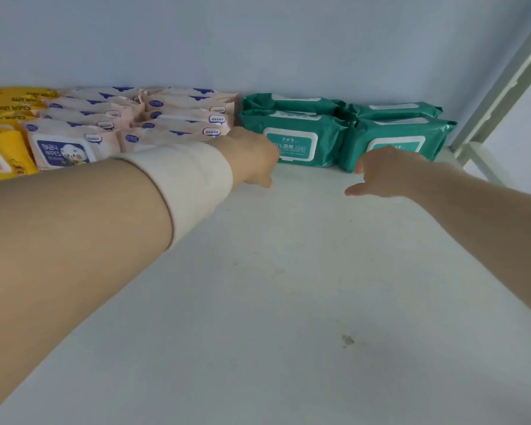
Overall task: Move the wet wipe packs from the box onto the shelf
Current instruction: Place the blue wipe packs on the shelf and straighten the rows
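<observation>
**Packs lined up, both hands at the green row**

Green packs point(292, 139) sit at the back of the shelf point(288, 271), stacked in pairs just beyond the fingertips. The left hand point(252, 157) rests against the front edge of the left green stack, fingers curled down, holding nothing. The right hand point(380, 173) touches the front of the right green stack point(396, 142), fingers loosely bent, also holding nothing. Left of the left hand lie pink packs point(74, 142) in overlapping rows, and further left the yellow packs point(3, 148). The box is out of view.

Risks, as I judge them: a push that is too firm could slide the top green packs off the lower ones, since the film looks slippery. The left forearm, with its wrist wrap point(190, 179), passes close over the pink rows and could drag one forward.
</observation>
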### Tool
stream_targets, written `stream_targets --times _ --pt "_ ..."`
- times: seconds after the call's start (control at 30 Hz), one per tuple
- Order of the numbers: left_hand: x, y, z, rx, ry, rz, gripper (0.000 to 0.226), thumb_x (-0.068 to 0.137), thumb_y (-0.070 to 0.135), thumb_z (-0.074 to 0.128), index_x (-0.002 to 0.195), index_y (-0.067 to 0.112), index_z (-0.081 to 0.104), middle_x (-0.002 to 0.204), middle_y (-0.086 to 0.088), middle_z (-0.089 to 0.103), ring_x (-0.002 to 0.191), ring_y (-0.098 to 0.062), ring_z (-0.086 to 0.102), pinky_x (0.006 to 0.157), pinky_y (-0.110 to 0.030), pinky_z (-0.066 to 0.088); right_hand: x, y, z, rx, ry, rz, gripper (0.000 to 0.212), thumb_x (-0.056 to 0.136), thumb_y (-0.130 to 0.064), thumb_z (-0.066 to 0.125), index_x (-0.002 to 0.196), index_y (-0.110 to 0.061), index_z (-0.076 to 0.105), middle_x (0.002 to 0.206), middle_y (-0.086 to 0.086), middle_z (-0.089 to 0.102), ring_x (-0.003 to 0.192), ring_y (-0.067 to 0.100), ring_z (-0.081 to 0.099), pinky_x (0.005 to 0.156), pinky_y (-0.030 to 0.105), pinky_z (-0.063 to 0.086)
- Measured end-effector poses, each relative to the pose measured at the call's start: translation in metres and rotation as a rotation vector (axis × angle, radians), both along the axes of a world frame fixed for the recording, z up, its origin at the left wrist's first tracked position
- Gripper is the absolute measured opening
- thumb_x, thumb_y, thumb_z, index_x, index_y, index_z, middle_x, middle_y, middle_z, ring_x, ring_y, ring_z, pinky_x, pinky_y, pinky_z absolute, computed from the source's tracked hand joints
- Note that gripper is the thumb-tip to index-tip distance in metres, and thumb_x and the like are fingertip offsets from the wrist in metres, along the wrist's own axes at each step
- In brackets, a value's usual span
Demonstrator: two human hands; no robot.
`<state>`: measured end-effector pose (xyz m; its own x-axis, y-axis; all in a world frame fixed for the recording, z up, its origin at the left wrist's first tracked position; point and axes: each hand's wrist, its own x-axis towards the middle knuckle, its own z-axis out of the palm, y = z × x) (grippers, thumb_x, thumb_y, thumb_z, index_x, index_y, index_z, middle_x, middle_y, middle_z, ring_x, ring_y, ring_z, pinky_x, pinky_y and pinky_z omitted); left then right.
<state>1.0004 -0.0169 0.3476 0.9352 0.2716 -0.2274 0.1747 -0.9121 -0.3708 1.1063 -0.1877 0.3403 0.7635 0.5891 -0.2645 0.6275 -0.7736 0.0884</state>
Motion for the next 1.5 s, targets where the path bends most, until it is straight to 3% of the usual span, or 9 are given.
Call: stream_targets --times 0.07,0.17,0.37,0.7,0.87,1.1,1.23,1.4,1.5 --pt "0.009 0.011 -0.001 -0.017 -0.235 -0.038 0.048 0.087 0.037 0.056 0.126 0.011 0.047 0.122 -0.012 0.055 0.110 -0.031 0.053 0.073 -0.035 0.039 0.002 0.008 -0.012 0.156 -0.052 -0.055 0.056 0.085 -0.053 0.056 0.123 -0.011 0.054 0.123 0.010 0.056 0.113 0.031 0.054 0.084 0.034 0.041" --pt "0.030 0.035 0.000 -0.063 -0.400 -0.043 0.068 0.078 0.039 0.068 0.131 0.008 0.039 0.125 -0.017 0.048 0.114 -0.034 0.046 0.087 -0.041 0.041 0.005 0.027 -0.029 0.337 -0.133 -0.121 0.054 0.083 -0.054 0.059 0.114 -0.010 0.053 0.110 0.011 0.061 0.100 0.030 0.057 0.071 0.032 0.035" --pt "0.064 0.077 -0.005 -0.130 -0.328 -0.078 0.095 0.071 0.042 0.075 0.145 0.015 0.022 0.146 -0.013 0.033 0.131 -0.033 0.035 0.103 -0.045 0.034 0.030 0.059 -0.051 0.468 -0.204 -0.254 0.053 0.082 -0.057 0.057 0.103 -0.009 0.049 0.100 0.012 0.063 0.094 0.032 0.060 0.066 0.033 0.032" --pt "0.073 0.111 -0.007 -0.065 -0.420 -0.204 0.083 0.064 0.047 0.077 0.135 0.022 0.042 0.126 -0.007 0.048 0.114 -0.031 0.049 0.080 -0.040 0.043 0.042 0.103 -0.074 0.626 -0.134 -0.308 0.045 0.090 -0.044 0.054 0.109 -0.004 0.049 0.108 0.016 0.063 0.101 0.037 0.060 0.065 0.034 0.031" --pt "0.075 0.113 -0.008 -0.103 -0.404 -0.188 0.082 0.063 0.046 0.078 0.134 0.021 0.043 0.128 -0.006 0.047 0.117 -0.029 0.046 0.084 -0.041 0.043 0.041 0.105 -0.071 0.672 -0.020 -0.351 0.044 0.090 -0.039 0.056 0.114 -0.003 0.047 0.112 0.016 0.060 0.104 0.036 0.058 0.067 0.035 0.034" --pt "0.074 0.106 -0.008 -0.161 -0.354 -0.110 0.079 0.068 0.046 0.075 0.135 0.021 0.041 0.133 -0.003 0.050 0.119 -0.027 0.049 0.087 -0.040 0.041 0.044 0.104 -0.054 0.609 0.121 -0.369 0.049 0.087 -0.040 0.061 0.114 -0.002 0.049 0.114 0.014 0.061 0.106 0.032 0.060 0.073 0.035 0.042" --pt "0.075 0.083 0.002 -0.056 -0.254 -0.086 0.083 0.070 0.047 0.073 0.138 0.016 0.036 0.135 -0.007 0.048 0.120 -0.028 0.048 0.095 -0.040 0.037 0.032 0.089 -0.042 0.461 0.366 -0.300 0.032 0.093 -0.034 0.053 0.091 -0.002 0.050 0.109 0.015 0.068 0.086 0.030 0.068 0.075 0.033 0.053" --pt "0.074 0.028 0.026 0.020 -0.348 -0.336 0.061 0.079 0.040 0.067 0.130 0.017 0.043 0.126 -0.007 0.053 0.113 -0.030 0.051 0.086 -0.040 0.039 0.017 0.026 -0.005 0.260 0.450 -0.074 0.047 0.089 -0.033 0.060 0.124 -0.003 0.051 0.105 0.010 0.066 0.087 0.024 0.070 0.070 0.032 0.058" --pt "0.079 -0.007 0.035 0.006 -0.061 -0.305 0.053 0.079 0.047 0.064 0.124 0.023 0.048 0.119 0.002 0.056 0.106 -0.026 0.055 0.073 -0.034 0.041 0.025 -0.017 0.013 -0.025 0.321 -0.010 0.048 0.086 -0.037 0.062 0.127 -0.015 0.053 0.103 0.003 0.064 0.091 0.019 0.065 0.075 0.029 0.055"
